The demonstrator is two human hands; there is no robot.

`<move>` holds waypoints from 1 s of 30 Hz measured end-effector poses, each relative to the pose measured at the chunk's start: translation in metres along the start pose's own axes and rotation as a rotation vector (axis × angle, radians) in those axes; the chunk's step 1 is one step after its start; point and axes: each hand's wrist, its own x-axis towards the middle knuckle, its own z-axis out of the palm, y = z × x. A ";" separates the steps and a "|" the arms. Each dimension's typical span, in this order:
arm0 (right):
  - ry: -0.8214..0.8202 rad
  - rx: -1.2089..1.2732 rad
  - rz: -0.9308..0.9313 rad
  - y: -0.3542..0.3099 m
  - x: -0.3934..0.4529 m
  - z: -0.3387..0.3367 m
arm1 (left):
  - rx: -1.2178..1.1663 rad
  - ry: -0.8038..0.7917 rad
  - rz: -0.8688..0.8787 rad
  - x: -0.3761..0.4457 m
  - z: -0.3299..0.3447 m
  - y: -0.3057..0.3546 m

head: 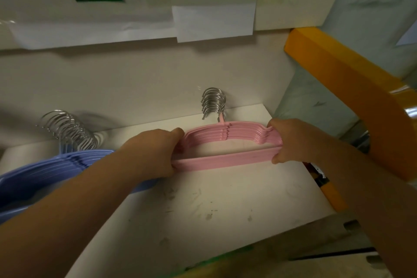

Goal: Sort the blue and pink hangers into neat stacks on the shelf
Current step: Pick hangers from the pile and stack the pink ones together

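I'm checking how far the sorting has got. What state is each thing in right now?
Pink hangers: bunched together, hooks lined up at the wall, gripped at both ends.
Blue hangers: stacked on the shelf's left side, hooks fanned out, untouched.
Left hand: curled round the pink stack's left end.
Right hand: curled round its right end.
Shelf: white, scuffed with dark marks.

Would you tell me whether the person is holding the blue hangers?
No, both the left hand and right hand grip the pink hangers.
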 end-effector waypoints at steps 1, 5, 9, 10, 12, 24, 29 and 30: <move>0.003 0.002 -0.001 0.001 0.000 0.000 | -0.001 -0.001 0.006 0.000 -0.001 0.001; 0.018 0.008 -0.008 0.002 0.000 0.000 | 0.046 -0.005 -0.011 -0.008 -0.004 0.008; 0.020 -0.010 -0.004 0.004 -0.003 0.002 | 0.083 0.008 -0.002 -0.014 -0.006 0.013; 0.027 -0.018 -0.007 0.004 -0.003 0.003 | 0.099 -0.004 0.004 -0.015 -0.008 0.014; 0.034 -0.019 -0.009 0.005 -0.005 0.004 | 0.116 -0.042 0.016 -0.016 -0.011 0.015; 0.033 0.031 -0.010 0.013 -0.018 0.009 | 0.122 -0.041 0.016 -0.027 -0.008 0.027; 0.021 0.037 -0.001 0.011 -0.019 0.011 | 0.134 -0.020 0.016 -0.027 -0.006 0.029; 0.023 0.046 -0.002 0.011 -0.020 0.011 | 0.140 -0.008 0.024 -0.027 -0.005 0.030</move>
